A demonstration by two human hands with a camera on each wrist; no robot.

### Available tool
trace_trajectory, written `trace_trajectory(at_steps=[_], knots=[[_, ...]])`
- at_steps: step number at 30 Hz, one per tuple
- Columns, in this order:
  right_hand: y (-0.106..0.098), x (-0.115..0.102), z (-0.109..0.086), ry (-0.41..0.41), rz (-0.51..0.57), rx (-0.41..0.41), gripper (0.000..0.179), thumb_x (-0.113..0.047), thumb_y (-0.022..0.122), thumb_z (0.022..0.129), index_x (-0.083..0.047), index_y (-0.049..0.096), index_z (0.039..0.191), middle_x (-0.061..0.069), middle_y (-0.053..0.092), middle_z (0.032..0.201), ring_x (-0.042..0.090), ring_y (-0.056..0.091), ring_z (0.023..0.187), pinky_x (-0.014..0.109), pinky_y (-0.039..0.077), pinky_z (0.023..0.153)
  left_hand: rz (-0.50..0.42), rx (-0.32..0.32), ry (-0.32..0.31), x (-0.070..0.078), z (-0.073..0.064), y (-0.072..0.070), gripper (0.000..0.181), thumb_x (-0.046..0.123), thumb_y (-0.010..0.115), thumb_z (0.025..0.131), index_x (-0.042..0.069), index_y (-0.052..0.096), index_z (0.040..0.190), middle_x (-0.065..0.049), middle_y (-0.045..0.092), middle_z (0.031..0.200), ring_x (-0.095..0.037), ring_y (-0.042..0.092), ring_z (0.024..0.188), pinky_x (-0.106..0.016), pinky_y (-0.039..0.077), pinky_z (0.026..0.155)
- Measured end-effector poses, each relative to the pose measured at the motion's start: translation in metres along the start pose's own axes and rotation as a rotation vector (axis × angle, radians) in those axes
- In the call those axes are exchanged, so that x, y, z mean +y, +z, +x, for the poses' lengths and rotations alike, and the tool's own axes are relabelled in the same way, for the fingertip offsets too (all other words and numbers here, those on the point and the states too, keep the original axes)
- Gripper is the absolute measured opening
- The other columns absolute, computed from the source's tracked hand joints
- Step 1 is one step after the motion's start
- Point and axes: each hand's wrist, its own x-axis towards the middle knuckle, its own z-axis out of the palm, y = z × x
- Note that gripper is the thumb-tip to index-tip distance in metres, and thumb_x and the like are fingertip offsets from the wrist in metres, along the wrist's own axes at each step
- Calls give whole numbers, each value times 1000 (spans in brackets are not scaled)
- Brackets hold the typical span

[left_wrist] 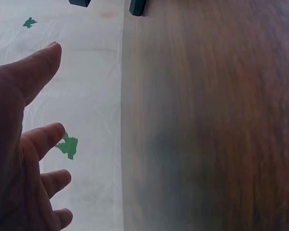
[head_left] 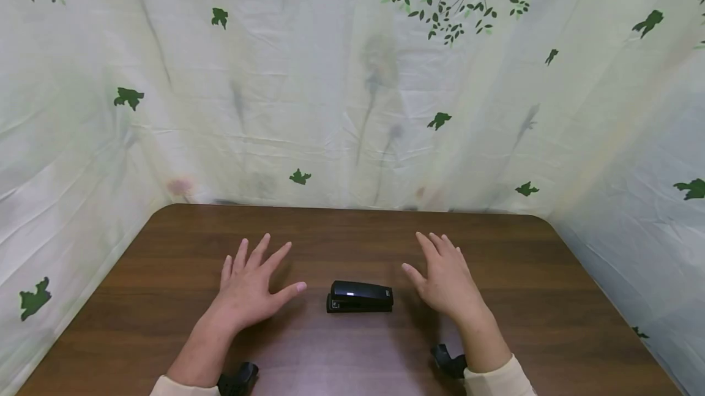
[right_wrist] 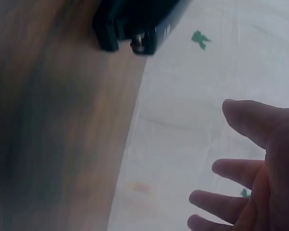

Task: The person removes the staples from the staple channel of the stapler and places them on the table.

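A black stapler (head_left: 360,297) lies on the brown table between the two hands, its length running left to right. To its left, the left hand (head_left: 250,289) hovers over the tabletop with fingers spread and holds nothing. On the other side, the right hand (head_left: 446,276) is held above the table, fingers extended and thumb pointing toward the stapler. Part of the stapler (right_wrist: 139,24) shows at the top of the right wrist view, apart from that hand's fingertips. At the top of the left wrist view only a dark end of the stapler (left_wrist: 137,6) appears.
The wooden table (head_left: 352,237) has rounded far corners. A white curtain (head_left: 330,78) with green leaf prints hangs behind it and along both sides. Black wrist camera mounts (head_left: 239,379) sit under each forearm, near the cream sleeves (head_left: 498,377).
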Motion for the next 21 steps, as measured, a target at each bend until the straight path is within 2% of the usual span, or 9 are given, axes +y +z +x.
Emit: trace_trajectory(at_steps=[8,17,21], knots=[[11,-13,-1,-60,34,-8,69,-37,68,98,-6,42,154,24,43,157,46,31,152,63,31,121,-43,-54,-12,2,0,1,89,75,59,88,29,35,160,-20,17,170,-61,8,151,-79,11,115],[15,-24,-3,-54,69,-43,68,-39,68,98,-10,43,154,19,45,158,41,32,153,60,36,118,-49,-74,-13,3,-1,3,89,74,59,88,28,35,160,-20,19,169,-61,14,150,-81,18,113],[17,-27,-4,-63,83,-43,67,-38,68,98,-10,44,154,17,48,156,39,39,149,58,39,117,-71,-103,-11,4,0,4,90,73,61,88,28,34,160,-20,19,169,-61,16,149,-82,23,110]])
